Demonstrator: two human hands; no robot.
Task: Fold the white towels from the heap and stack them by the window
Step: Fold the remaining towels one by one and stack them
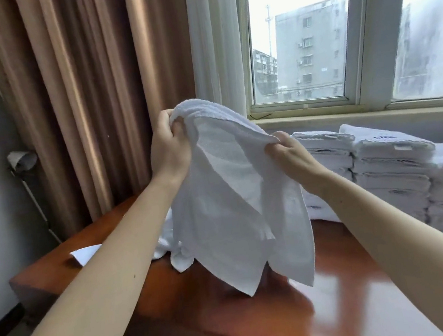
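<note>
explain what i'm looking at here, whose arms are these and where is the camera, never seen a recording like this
There is no machine here. One camera sits on a person's head and looks forward and down, so the two bare arms reaching in are the wearer's own. The left hand and the right hand each grip the top edge of a white towel, which hangs down between them over a glossy wooden table. Behind the left arm lie some loose white towels, only partly in view. On the right, below the window, stand stacks of folded towels, some with blue marks on top. A brown curtain hangs on the left.
</note>
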